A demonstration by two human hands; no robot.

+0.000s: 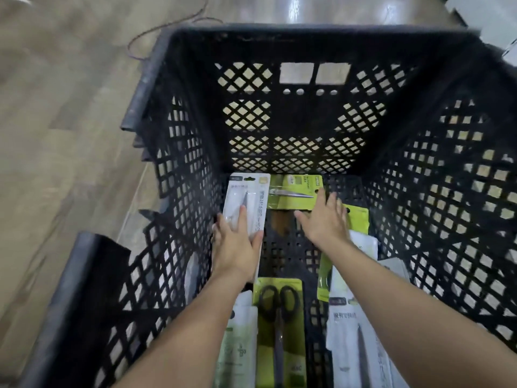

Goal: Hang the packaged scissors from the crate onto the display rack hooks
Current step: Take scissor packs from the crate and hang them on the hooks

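Both arms reach down into a deep black lattice crate (282, 51). My left hand (236, 242) grips the lower end of a white scissors pack (247, 197) against the crate's left wall, thumb and fingers around its edges. My right hand (324, 219) hovers with fingers spread over a green scissors pack (293, 191) lying at the far end of the crate floor. Another green pack with black-handled scissors (279, 326) lies near me between my forearms. The display rack is not in view.
More white packs (352, 340) and green packs (359, 217) lie along the right side of the crate floor, and a pale one (237, 345) lies at the near left. Outside the crate is wood-look floor (56, 135) with a loose cord (156, 32).
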